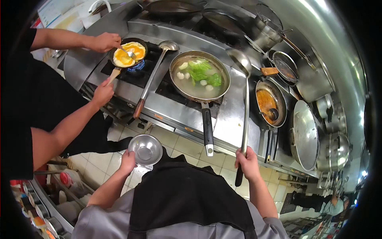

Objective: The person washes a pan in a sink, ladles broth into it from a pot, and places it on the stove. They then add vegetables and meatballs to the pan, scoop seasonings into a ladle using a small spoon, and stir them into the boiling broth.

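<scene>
My left hand grips the rim of a steel bowl, which looks empty and is held in front of the stove's edge. In my right hand is the dark handle of a long ladle. The ladle's bowl points away from me, above the steel worktop to the right of a pan. Cloudy broth fills that pan, with green leaves and several pale balls in it. Its black handle points toward me, between my hands and touched by neither.
At left a co-worker's hands hold a small frying pan of egg and a fork over a blue flame. Another ladle lies between the burners. To the right stand a pan of orange sauce, a wok and several pots.
</scene>
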`<state>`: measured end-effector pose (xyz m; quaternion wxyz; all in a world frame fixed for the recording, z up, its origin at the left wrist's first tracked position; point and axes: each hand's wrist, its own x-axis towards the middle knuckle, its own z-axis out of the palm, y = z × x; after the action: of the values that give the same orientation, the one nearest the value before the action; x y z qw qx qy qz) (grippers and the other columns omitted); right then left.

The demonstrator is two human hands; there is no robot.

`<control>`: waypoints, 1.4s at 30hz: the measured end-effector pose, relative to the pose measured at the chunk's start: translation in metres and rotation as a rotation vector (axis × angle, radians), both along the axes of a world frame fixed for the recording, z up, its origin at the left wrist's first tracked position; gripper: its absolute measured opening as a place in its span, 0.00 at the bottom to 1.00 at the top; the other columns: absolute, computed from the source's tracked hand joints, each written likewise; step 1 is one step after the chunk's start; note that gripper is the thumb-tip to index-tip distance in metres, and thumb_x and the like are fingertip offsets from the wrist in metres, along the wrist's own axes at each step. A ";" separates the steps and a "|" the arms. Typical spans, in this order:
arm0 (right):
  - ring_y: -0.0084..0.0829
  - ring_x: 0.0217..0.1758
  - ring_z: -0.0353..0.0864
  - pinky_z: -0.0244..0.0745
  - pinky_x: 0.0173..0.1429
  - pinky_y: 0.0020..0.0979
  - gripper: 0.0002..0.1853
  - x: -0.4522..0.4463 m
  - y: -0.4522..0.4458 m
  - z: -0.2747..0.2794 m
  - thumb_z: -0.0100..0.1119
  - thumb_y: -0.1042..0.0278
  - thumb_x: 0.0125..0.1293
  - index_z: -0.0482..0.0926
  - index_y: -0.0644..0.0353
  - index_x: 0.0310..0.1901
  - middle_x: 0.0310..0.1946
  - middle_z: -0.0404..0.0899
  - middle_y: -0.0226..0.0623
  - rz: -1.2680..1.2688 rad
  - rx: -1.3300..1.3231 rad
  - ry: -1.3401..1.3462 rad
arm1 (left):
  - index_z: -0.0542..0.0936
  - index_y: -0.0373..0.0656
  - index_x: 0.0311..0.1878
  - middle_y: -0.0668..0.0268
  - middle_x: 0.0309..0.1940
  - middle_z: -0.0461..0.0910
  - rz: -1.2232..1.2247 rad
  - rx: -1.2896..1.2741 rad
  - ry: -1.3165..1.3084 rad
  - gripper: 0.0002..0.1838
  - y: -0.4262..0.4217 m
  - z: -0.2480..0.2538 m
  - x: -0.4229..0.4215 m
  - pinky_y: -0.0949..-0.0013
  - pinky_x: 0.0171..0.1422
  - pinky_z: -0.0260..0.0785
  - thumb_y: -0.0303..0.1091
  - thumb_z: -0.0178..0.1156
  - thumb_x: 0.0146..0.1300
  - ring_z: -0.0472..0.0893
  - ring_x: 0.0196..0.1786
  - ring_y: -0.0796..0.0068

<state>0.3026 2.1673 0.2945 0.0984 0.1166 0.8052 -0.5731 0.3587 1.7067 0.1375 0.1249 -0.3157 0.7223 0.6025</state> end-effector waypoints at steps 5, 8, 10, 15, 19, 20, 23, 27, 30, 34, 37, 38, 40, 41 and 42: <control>0.22 0.11 0.60 0.56 0.16 0.26 0.07 -0.025 0.011 0.009 0.54 0.68 0.68 0.70 0.57 0.33 0.16 0.66 0.28 -0.081 -0.265 -0.177 | 0.70 0.30 0.54 0.57 0.34 0.77 0.164 -0.015 -0.049 0.22 0.006 0.002 0.053 0.69 0.23 0.73 0.39 0.42 0.67 0.78 0.27 0.70; 0.23 0.10 0.58 0.54 0.14 0.27 0.09 -0.027 0.024 0.015 0.54 0.66 0.70 0.67 0.55 0.32 0.14 0.62 0.27 0.013 -0.352 -0.209 | 0.71 0.30 0.50 0.56 0.29 0.80 0.316 -0.037 0.007 0.21 0.032 0.025 0.101 0.70 0.22 0.69 0.41 0.42 0.67 0.80 0.21 0.68; 0.24 0.09 0.58 0.55 0.15 0.28 0.10 -0.018 0.038 0.022 0.54 0.66 0.70 0.66 0.55 0.31 0.13 0.61 0.28 0.117 -0.432 -0.223 | 0.71 0.31 0.50 0.56 0.28 0.80 0.411 -0.050 -0.008 0.20 0.049 0.030 0.135 0.70 0.22 0.69 0.40 0.42 0.67 0.81 0.21 0.68; 0.23 0.08 0.55 0.55 0.11 0.28 0.11 0.015 0.100 0.015 0.54 0.67 0.68 0.63 0.55 0.30 0.11 0.57 0.27 0.328 -0.355 -0.200 | 0.67 0.25 0.60 0.51 0.27 0.81 0.485 -0.255 -0.051 0.27 0.087 0.031 0.226 0.61 0.30 0.75 0.39 0.44 0.66 0.82 0.22 0.63; 0.28 0.20 0.68 0.69 0.27 0.31 0.09 0.023 0.155 0.026 0.59 0.63 0.67 0.74 0.58 0.40 0.21 0.71 0.31 0.707 -0.127 -0.244 | 0.69 0.19 0.55 0.42 0.29 0.81 0.535 -0.391 -0.173 0.30 0.111 0.062 0.280 0.55 0.42 0.77 0.41 0.43 0.64 0.84 0.29 0.55; 0.30 0.27 0.72 0.73 0.32 0.35 0.12 0.028 0.157 0.040 0.64 0.61 0.64 0.78 0.61 0.41 0.27 0.77 0.32 0.752 0.083 -0.226 | 0.70 0.20 0.53 0.41 0.30 0.81 0.555 -0.400 -0.158 0.29 0.111 0.061 0.292 0.54 0.46 0.76 0.42 0.42 0.63 0.84 0.32 0.52; 0.30 0.26 0.72 0.73 0.32 0.34 0.12 0.026 0.122 0.026 0.63 0.62 0.64 0.78 0.61 0.40 0.27 0.77 0.32 0.721 0.048 -0.284 | 0.71 0.22 0.54 0.43 0.30 0.81 0.601 -0.634 -0.118 0.28 0.110 0.084 0.322 0.54 0.46 0.75 0.41 0.42 0.64 0.84 0.33 0.52; 0.29 0.26 0.73 0.73 0.32 0.34 0.11 0.026 0.056 0.000 0.63 0.63 0.64 0.78 0.62 0.40 0.26 0.76 0.32 0.799 -0.056 -0.361 | 0.73 0.28 0.53 0.42 0.30 0.81 0.876 -0.640 0.011 0.25 0.112 0.130 0.353 0.54 0.47 0.74 0.41 0.42 0.64 0.83 0.34 0.49; 0.29 0.26 0.73 0.73 0.32 0.33 0.11 0.028 -0.001 -0.013 0.63 0.63 0.64 0.78 0.62 0.40 0.26 0.76 0.32 0.886 -0.080 -0.398 | 0.75 0.31 0.50 0.41 0.35 0.80 1.098 -0.539 0.123 0.22 0.105 0.149 0.388 0.53 0.53 0.70 0.41 0.44 0.64 0.81 0.43 0.43; 0.29 0.25 0.74 0.73 0.32 0.33 0.10 0.038 -0.089 -0.022 0.62 0.65 0.64 0.77 0.63 0.39 0.25 0.76 0.32 1.032 -0.089 -0.441 | 0.75 0.31 0.51 0.40 0.42 0.80 1.277 -0.925 0.180 0.22 0.091 0.180 0.445 0.54 0.57 0.68 0.40 0.43 0.65 0.80 0.49 0.45; 0.29 0.25 0.74 0.74 0.32 0.32 0.09 0.052 -0.154 -0.026 0.62 0.65 0.65 0.77 0.63 0.39 0.24 0.76 0.32 1.130 -0.076 -0.475 | 0.74 0.31 0.49 0.49 0.33 0.81 1.652 -0.902 0.221 0.21 0.076 0.190 0.511 0.57 0.42 0.73 0.43 0.46 0.68 0.82 0.36 0.57; 0.29 0.25 0.74 0.74 0.31 0.32 0.09 0.057 -0.174 -0.028 0.62 0.66 0.65 0.77 0.63 0.39 0.24 0.76 0.32 1.161 -0.063 -0.487 | 0.75 0.32 0.47 0.53 0.28 0.81 1.742 -1.189 0.164 0.20 0.051 0.160 0.562 0.60 0.30 0.71 0.42 0.47 0.67 0.81 0.27 0.63; 0.29 0.25 0.74 0.74 0.31 0.32 0.09 0.068 -0.213 -0.032 0.62 0.66 0.65 0.77 0.63 0.39 0.24 0.75 0.32 1.198 -0.042 -0.513 | 0.76 0.34 0.45 0.55 0.29 0.81 1.998 -1.014 0.297 0.18 0.047 0.188 0.609 0.64 0.25 0.67 0.41 0.47 0.66 0.80 0.24 0.66; 0.29 0.25 0.74 0.74 0.31 0.32 0.09 0.072 -0.232 -0.034 0.62 0.67 0.65 0.77 0.63 0.38 0.23 0.75 0.32 1.216 -0.024 -0.523 | 0.75 0.37 0.43 0.58 0.31 0.81 2.108 -0.977 0.390 0.16 0.042 0.198 0.629 0.66 0.26 0.66 0.42 0.47 0.67 0.81 0.27 0.68; 0.29 0.25 0.74 0.74 0.31 0.32 0.09 0.077 -0.250 -0.037 0.61 0.67 0.65 0.77 0.64 0.38 0.23 0.75 0.32 1.225 -0.006 -0.534 | 0.74 0.40 0.41 0.61 0.33 0.80 2.215 -0.937 0.484 0.14 0.036 0.208 0.649 0.68 0.27 0.65 0.42 0.46 0.68 0.81 0.29 0.71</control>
<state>0.3799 1.9174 0.2574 0.6024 -0.2243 0.6722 -0.3674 1.0077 1.7425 0.3451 -0.7177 -0.6533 0.2153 0.1083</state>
